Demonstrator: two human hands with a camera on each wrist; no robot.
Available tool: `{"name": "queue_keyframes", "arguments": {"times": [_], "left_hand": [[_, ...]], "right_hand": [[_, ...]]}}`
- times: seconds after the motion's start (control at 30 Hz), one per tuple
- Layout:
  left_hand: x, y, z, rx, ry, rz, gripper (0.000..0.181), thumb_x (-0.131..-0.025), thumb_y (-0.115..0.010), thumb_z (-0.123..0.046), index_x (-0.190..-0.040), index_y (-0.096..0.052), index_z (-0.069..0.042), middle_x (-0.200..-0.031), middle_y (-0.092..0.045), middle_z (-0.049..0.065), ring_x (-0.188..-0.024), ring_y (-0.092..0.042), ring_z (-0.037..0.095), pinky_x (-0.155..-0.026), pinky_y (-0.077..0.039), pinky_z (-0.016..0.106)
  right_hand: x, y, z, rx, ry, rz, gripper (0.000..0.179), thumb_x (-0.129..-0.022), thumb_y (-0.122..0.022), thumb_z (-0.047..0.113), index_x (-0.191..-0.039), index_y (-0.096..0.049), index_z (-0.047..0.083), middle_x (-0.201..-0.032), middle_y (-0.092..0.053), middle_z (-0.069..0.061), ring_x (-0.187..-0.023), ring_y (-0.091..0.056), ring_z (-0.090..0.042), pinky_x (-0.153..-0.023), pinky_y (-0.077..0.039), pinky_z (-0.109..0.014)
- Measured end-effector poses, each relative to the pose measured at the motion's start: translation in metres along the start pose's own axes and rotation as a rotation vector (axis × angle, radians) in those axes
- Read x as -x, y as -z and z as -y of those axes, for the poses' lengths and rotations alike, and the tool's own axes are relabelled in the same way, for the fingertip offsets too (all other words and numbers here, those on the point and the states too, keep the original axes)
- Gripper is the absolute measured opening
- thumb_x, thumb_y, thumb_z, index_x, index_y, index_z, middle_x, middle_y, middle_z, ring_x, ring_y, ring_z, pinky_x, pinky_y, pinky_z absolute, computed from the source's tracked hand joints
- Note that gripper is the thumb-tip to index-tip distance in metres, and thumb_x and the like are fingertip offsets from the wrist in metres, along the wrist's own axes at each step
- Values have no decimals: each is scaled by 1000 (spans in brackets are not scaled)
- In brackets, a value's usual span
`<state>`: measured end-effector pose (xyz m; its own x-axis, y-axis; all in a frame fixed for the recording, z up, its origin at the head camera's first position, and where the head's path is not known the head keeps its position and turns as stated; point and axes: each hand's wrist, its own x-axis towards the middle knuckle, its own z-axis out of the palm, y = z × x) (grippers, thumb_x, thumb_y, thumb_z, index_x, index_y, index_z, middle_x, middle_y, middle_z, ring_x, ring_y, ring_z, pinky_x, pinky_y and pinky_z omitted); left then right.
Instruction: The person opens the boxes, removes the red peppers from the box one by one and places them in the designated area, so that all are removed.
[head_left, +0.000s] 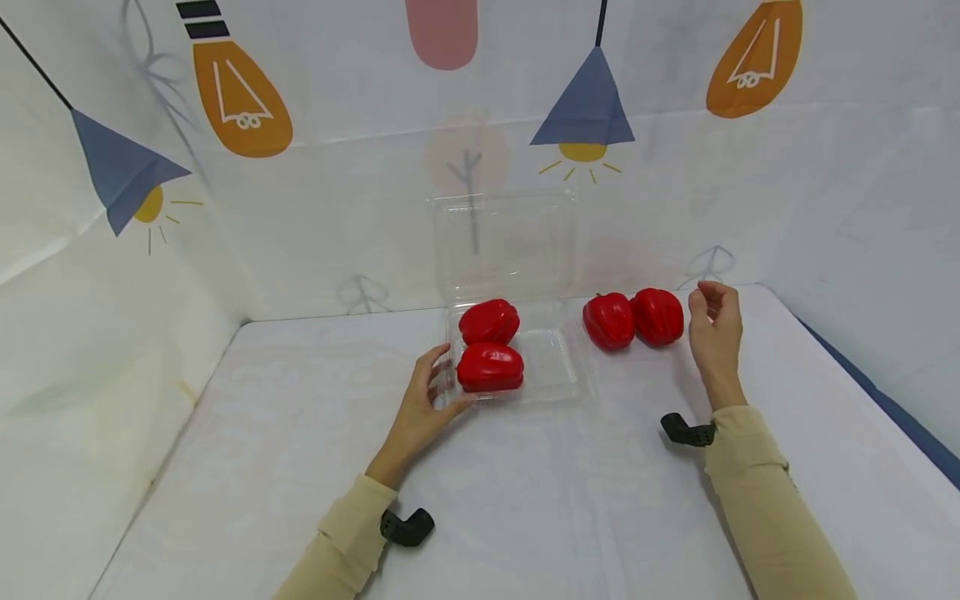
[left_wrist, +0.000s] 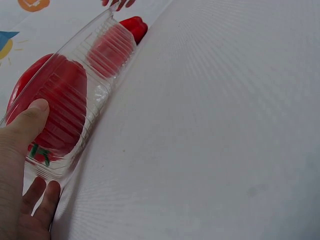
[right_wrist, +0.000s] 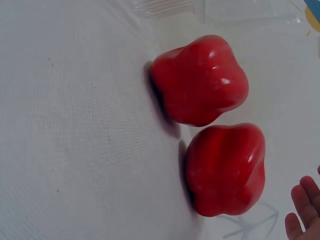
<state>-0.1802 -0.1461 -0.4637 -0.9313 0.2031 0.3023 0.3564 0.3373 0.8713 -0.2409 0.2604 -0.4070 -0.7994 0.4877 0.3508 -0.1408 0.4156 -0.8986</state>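
A clear plastic clamshell box (head_left: 547,358) stands on the table, its lid (head_left: 504,246) raised upright. Two red bell peppers lie in its left part, the rear pepper (head_left: 489,322) behind the front pepper (head_left: 490,367). My left hand (head_left: 420,408) grips the box's front left corner. Its thumb (left_wrist: 31,120) presses the ribbed front wall, the fingers round the side. Right of the box, two more red peppers sit side by side, one pepper (right_wrist: 200,81) nearer the box and the other pepper (right_wrist: 227,170) nearer my right hand (head_left: 716,337). That hand is beside the outer pepper, holding nothing, fingers loosely bent.
A white cloth covers the table (head_left: 300,400). Behind it hangs a pale curtain (head_left: 337,208) printed with lamps and bulbs, close behind the raised lid. Black wrist cameras, the left camera (head_left: 407,527) and the right camera (head_left: 687,431), stick out from the tan sleeves.
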Motion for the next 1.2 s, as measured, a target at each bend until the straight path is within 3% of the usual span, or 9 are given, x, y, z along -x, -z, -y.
{"name": "queue_keyframes", "arguments": {"times": [0.3, 0.53, 1.03, 1.1, 1.2], "left_hand": [[-1, 1, 0, 8, -38, 4, 87, -76, -79, -16, -146, -27, -13, -149, -32, 10, -134, -39, 33, -101, -46, 50], [-1, 2, 0, -18, -39, 5, 85, -77, -78, -18, -146, -27, -12, -149, -32, 10, -133, -41, 32, -100, -47, 49], [1, 1, 1, -4, -8, 2, 85, -77, -78, -22, -146, -28, -16, -148, -34, 7, -134, -40, 28, -102, -45, 49], [0, 1, 1, -10, -8, 2, 86, -77, -79, -22, -146, -28, -17, -148, -34, 6, -134, -41, 27, -102, -46, 48], [0, 1, 2, -19, -11, 1, 86, -77, -79, -22, -146, -28, -18, -148, -34, 5, -133, -41, 25, -101, -47, 45]], "right_hand": [[4, 1, 15, 63, 80, 42, 38, -98, -44, 31, -130, -48, 9, -127, -52, -9, -115, -45, -16, -107, -36, -32], [10, -3, 27, 60, 130, 134, 40, -98, -45, 32, -130, -46, 8, -130, -51, -9, -122, -44, -21, -113, -33, -39], [22, -18, 37, 72, 213, 250, 37, -98, -46, 26, -128, -47, 5, -128, -54, -10, -118, -49, -23, -105, -41, -47], [24, -20, 37, 77, 244, 267, 36, -98, -46, 25, -128, -48, 5, -127, -54, -11, -117, -50, -24, -105, -41, -45], [26, -22, 37, 79, 282, 300, 36, -97, -48, 24, -129, -48, 6, -127, -54, -11, -116, -51, -24, -102, -44, -25]]}}
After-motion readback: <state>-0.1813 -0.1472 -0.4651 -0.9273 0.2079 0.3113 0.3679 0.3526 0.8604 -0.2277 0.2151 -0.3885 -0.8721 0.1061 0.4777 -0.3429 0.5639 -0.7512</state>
